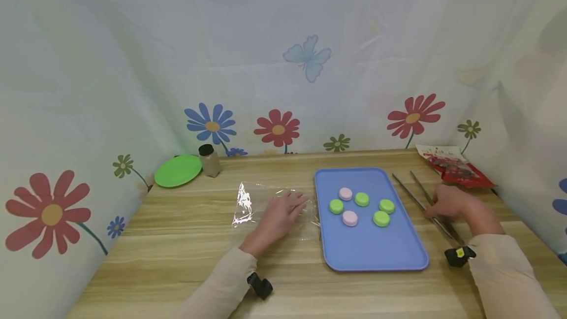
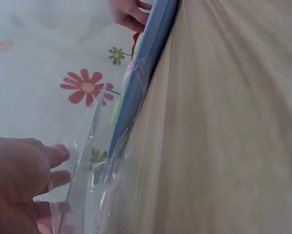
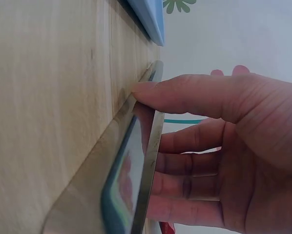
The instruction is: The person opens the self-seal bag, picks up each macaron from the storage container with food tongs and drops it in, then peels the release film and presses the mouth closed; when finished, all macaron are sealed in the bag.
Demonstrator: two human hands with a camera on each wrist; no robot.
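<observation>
My left hand [image 1: 278, 215] rests on a clear plastic bag [image 1: 242, 203] lying just left of the blue tray [image 1: 374, 252]. Its fingers are extended, and in the left wrist view the bag's film [image 2: 82, 165] stands up beside the fingertips. On the tray lie several small round macarons, some green [image 1: 381, 219] and two pink [image 1: 350, 218]. At the tray's right, my right hand [image 1: 465, 206] holds metal tongs [image 1: 412, 192] that lie on the table with their tips pointing away. The right wrist view has the thumb on one side of the metal arm [image 3: 153, 146] and the fingers on the other.
A red and white food packet [image 1: 456, 166] lies at the back right corner. At the back left are a green plate [image 1: 178, 171] and a jar with a black lid [image 1: 210, 161]. Floral curtains [image 1: 266, 63] stand around the wooden table [image 1: 186, 240].
</observation>
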